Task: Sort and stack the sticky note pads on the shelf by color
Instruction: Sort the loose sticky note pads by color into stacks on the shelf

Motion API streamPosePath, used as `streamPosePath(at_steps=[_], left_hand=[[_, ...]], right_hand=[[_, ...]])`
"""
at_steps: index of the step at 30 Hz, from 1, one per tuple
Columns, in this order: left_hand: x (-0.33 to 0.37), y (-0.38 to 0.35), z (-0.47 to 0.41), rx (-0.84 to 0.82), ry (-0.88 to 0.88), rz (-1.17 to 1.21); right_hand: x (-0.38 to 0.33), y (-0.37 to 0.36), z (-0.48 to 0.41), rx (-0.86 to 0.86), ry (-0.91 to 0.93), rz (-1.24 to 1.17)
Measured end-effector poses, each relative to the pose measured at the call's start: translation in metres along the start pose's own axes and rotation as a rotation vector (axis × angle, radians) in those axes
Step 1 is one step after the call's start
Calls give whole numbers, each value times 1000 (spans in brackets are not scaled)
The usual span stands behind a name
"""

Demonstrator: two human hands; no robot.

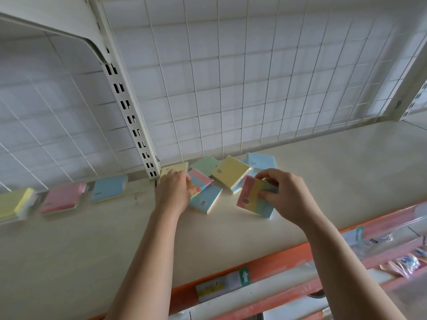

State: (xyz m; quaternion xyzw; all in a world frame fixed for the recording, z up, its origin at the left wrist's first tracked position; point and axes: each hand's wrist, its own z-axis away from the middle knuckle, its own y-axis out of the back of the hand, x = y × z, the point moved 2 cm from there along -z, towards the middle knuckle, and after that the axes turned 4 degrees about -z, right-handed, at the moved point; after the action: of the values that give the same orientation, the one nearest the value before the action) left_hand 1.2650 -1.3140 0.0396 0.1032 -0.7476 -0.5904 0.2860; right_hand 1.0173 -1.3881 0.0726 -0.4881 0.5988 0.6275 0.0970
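Left of the white slotted metal post [136,125]: yellow square paper pad [13,202], pink square paper pad [62,199], blue square paper pad [108,188]. Right of it, your striped square paper pad [256,197] runs pink, yellow, green, blue (dark print on pink).

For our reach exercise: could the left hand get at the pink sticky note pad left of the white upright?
Likely yes, once freed: the pink sticky note pad lies uncovered on the cream shelf, but the left hand holds a striped pink-and-blue pad.
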Motion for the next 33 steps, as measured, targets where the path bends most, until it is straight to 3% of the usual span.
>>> streamPosePath(at_steps=[15,24,33], left_hand=[[-7,-1,-6,-110,8,88],[-9,4,2,-42,20,203],[-8,15,13,-85,116,307]], right_hand=[[5,-2,-5,3,32,-5],[3,0,-4,-1,41,-1],[2,-4,-6,-11,43,-11]])
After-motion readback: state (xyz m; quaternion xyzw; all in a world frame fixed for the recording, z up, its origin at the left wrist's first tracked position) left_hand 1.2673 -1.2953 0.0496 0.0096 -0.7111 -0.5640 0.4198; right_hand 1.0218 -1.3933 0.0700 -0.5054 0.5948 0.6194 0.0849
